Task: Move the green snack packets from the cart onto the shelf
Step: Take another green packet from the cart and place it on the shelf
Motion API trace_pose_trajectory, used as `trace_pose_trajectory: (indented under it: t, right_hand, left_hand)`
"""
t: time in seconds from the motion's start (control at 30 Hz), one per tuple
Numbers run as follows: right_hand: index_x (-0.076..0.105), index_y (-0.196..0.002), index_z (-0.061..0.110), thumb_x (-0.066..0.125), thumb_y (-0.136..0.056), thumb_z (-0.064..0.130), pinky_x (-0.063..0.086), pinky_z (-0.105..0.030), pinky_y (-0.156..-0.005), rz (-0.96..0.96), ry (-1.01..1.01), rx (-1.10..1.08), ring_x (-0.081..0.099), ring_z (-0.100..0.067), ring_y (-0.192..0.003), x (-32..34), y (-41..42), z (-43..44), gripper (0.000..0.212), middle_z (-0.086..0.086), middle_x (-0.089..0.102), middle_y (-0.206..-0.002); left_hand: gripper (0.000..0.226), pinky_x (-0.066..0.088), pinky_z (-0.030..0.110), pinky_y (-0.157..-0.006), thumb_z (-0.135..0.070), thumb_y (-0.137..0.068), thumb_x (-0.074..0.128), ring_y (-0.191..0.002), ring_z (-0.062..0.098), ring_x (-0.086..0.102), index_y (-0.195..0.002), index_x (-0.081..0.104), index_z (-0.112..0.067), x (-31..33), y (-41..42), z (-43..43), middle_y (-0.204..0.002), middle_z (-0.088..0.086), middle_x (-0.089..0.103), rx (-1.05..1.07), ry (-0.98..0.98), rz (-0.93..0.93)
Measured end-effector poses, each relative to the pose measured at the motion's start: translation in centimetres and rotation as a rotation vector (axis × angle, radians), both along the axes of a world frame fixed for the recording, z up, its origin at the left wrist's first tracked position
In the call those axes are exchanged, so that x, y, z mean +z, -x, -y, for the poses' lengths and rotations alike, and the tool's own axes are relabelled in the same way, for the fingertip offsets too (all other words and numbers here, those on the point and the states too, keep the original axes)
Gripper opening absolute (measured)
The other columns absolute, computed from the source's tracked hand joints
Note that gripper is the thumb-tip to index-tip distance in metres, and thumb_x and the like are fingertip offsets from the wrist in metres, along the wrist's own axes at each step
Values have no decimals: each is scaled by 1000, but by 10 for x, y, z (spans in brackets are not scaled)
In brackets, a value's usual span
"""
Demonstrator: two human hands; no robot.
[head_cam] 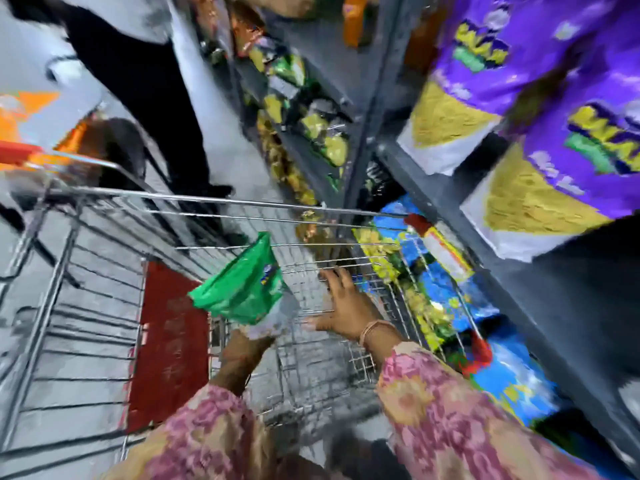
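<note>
My left hand (242,351) grips the lower end of a green snack packet (242,289) and holds it up above the wire cart (59,271). My right hand (346,303) is spread open over the cart's small wire basket section, fingers apart, holding nothing. The dark metal shelf (450,216) rises on the right, its edge running diagonally. The frame is blurred by motion, so the cart's inside is hard to read.
Purple snack bags (519,64) fill the upper right shelf. Blue and yellow packets (450,289) lie on the low shelf beside the cart. Yellow-green packets (311,126) sit further along. A person in dark trousers (145,81) stands beyond the cart. A red panel (169,341) sits in the cart.
</note>
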State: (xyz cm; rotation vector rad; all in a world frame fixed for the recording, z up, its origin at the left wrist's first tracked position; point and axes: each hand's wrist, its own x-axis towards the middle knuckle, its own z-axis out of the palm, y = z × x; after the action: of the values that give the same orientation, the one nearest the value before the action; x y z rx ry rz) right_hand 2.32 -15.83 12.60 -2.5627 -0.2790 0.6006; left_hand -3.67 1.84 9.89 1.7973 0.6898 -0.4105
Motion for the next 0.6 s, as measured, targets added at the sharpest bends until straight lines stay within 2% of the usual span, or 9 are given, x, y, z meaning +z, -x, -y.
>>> trace_pose_trajectory:
  t: [0.07, 0.17, 0.27, 0.33, 0.4, 0.43, 0.5, 0.57, 0.6]
  right_hand:
    - [14, -141, 18, 74, -68, 36, 35, -43, -105, -39, 72, 113, 30, -33, -134, -14, -23, -13, 96, -13, 8, -153]
    - [12, -140, 18, 73, -70, 30, 38, -48, -104, -134, 127, 243, 33, -35, -132, -49, -61, -30, 93, -12, 16, -150]
    - [11, -141, 16, 73, -71, 33, 33, -44, -109, -237, 121, 303, 31, -33, -134, -86, -94, -44, 95, -15, 21, -150]
    - [14, -140, 15, 72, -71, 39, 33, -38, -107, -310, 76, 231, 34, -32, -132, -108, -111, -54, 93, -17, 27, -148]
    - [16, -140, 12, 72, -72, 37, 35, -31, -102, -393, -31, 117, 37, -30, -131, -122, -121, -65, 91, -18, 32, -146]
    - [18, -139, 12, 71, -73, 32, 37, -25, -96, -442, -103, 60, 40, -28, -129, -128, -124, -71, 87, -17, 37, -143]
    - [30, -132, 11, 69, -77, 19, 41, -9, -72, -520, -229, -11, 53, -17, -109, -139, -125, -83, 68, -11, 49, -126]
    - [41, -120, 10, 68, -77, 11, 41, -5, -57, -540, -327, -88, 58, -4, -84, -143, -118, -92, 51, -6, 51, -107]
    - [43, -119, 8, 69, -76, 9, 44, -9, -67, -539, -354, -138, 57, -6, -87, -146, -113, -93, 51, -6, 53, -106]
  left_hand:
    - [76, 44, 45, -91, -29, -56, 71, -114, 42, 53, -115, 49, 13, -13, -4, -10, -123, 33, 54, 86, -46, -145]
    - [67, 38, 28, -80, -10, -66, 76, -115, 36, 51, -121, 45, 9, -46, -14, -20, -126, 27, 51, 246, 5, -212]
    - [95, 42, 35, -94, -24, -46, 85, -110, 27, 50, -126, 40, 2, -84, -27, -23, -130, 19, 49, 343, 109, -186]
    - [101, 41, 39, -100, -18, -50, 84, -115, 23, 47, -133, 29, 0, -103, -37, -21, -135, 13, 41, 420, 150, -210]
    - [81, 49, 24, -87, 10, -70, 67, -101, 10, 57, -136, 20, 2, -116, -47, -17, -133, 11, 35, 485, 239, -134]
    - [74, 51, 12, -68, 18, -72, 58, -86, 0, 61, -135, 21, 4, -121, -52, -16, -129, 9, 34, 490, 248, -91]
    - [63, 44, 8, -49, 24, -70, 54, -61, -13, 58, -128, 32, 11, -129, -60, -19, -121, 13, 41, 485, 253, -18]
    - [53, 49, 12, -61, 19, -68, 60, -63, -5, 62, -118, 45, 13, -145, -60, -27, -116, 19, 55, 462, 236, -28]
    - [50, 50, 18, -69, 16, -67, 64, -72, 5, 63, -115, 50, 11, -152, -56, -31, -109, 19, 65, 456, 230, -53]
